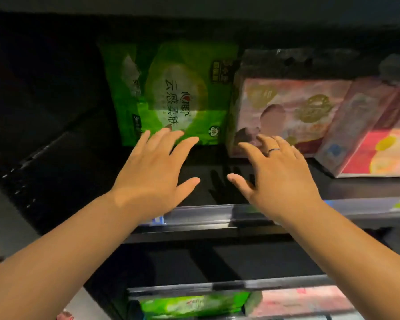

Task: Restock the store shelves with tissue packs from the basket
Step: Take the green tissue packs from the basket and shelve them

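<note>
Dark shelf [206,162], green pack [171,93] beside pink pack [286,112].

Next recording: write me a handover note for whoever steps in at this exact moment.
Left hand: open, empty, fingers at the green pack's near edge; contact unclear.
Right hand: open, empty, fingers at the pink pack beside it.
Both packs lie on the upper shelf, set back from its front; lower packs sit beneath.
Done: these two shelved.
Left: probably straighten them; basket out of view, so remaining stock unknown.
</note>
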The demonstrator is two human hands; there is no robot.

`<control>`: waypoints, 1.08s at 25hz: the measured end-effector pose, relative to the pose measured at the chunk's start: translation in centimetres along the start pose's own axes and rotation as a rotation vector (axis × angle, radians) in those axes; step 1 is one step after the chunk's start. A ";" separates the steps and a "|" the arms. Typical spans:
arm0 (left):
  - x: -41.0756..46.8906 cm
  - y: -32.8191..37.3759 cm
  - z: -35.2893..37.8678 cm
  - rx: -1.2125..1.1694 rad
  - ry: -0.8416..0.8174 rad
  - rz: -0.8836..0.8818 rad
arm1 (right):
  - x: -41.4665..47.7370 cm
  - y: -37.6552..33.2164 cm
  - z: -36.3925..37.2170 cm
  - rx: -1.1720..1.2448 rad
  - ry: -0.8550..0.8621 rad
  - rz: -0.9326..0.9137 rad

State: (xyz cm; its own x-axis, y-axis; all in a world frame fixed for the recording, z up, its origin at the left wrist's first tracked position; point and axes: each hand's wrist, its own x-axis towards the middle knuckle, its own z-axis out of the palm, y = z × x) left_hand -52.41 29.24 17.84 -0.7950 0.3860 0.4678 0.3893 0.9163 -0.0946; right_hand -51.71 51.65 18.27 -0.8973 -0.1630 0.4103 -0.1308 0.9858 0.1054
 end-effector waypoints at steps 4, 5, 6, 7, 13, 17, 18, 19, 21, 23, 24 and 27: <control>-3.4 6.0 0.7 -0.154 0.135 0.192 | -8.1 2.0 0.7 0.057 0.119 0.083; -4.2 7.8 0.9 -0.199 0.156 0.233 | -10.5 2.7 0.9 0.065 0.133 0.107; -4.8 9.6 1.2 -0.238 0.170 0.262 | -12.7 3.3 1.0 0.067 0.140 0.127; -5.5 11.4 1.6 -0.268 0.174 0.292 | -14.8 4.1 1.2 0.053 0.132 0.149; -9.7 22.9 6.6 -0.412 0.031 0.474 | -27.0 10.0 4.0 -0.034 -0.072 0.385; -12.5 32.0 10.5 -0.468 -0.106 0.535 | -36.7 14.2 6.9 -0.030 -0.233 0.600; -13.4 34.2 11.3 -0.461 -0.156 0.543 | -39.1 15.1 7.6 -0.015 -0.266 0.651; -14.2 36.3 12.1 -0.453 -0.197 0.556 | -41.4 16.0 8.2 -0.004 -0.290 0.693; -16.1 41.3 13.8 -0.458 -0.257 0.615 | -46.7 18.3 8.8 0.001 -0.340 0.780; -18.0 46.2 15.2 -0.476 -0.302 0.678 | -51.8 20.5 9.3 0.001 -0.397 0.850; -18.8 48.6 15.7 -0.483 -0.321 0.706 | -54.2 21.6 9.6 -0.003 -0.433 0.880; -21.2 55.4 17.3 -0.503 -0.379 0.788 | -60.8 24.3 10.7 -0.006 -0.525 0.991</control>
State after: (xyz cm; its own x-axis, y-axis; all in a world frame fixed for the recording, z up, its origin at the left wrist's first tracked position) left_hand -22.02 73.67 -12.51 -0.2878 0.9509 0.1135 0.9491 0.2673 0.1666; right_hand -4.84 85.92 -13.77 -0.6705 0.7325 -0.1174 0.7407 0.6698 -0.0512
